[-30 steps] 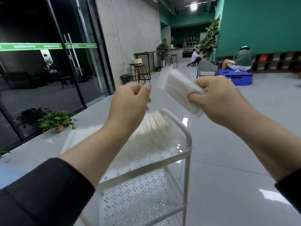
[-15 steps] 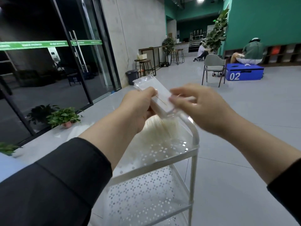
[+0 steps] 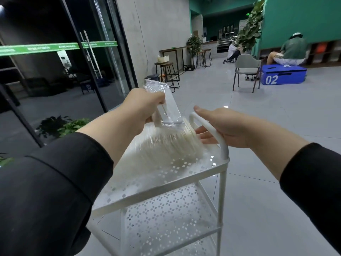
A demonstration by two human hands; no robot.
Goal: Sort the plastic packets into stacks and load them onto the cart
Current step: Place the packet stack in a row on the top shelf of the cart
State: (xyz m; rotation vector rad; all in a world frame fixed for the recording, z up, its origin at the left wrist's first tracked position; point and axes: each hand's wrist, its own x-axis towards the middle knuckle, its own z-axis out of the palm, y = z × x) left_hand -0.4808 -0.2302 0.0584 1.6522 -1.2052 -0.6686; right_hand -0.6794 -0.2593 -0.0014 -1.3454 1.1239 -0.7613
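Packets: in the head view, one clear packet [image 3: 166,106] stands nearly upright in the left hand [image 3: 145,106], which is clenched around its upper part, with its lower end just above the fanned stack [image 3: 166,145] lying on the cart [image 3: 166,183]. That stack sits on the cart's perforated top shelf, leaning toward the far end by the white handle [image 3: 208,130].

Half a second ago both hands pinched this packet between them above the cart; a second ago the right hand alone held it up and away to the right. Now the right hand [image 3: 227,126] has let go and lies open, fingers spread, with its fingertips against the far face of the stack and the palm over the handle. So the packet has passed from right to left, and the free right hand appears to be bracing or squaring the stack.

My reading is that the packet is about to be added to the stack, so the loading of this one is nearly done. The lower shelves [image 3: 166,218] look bare, though only partly in view. The stack is fanned rather than square, so it may slide when the packet lands.
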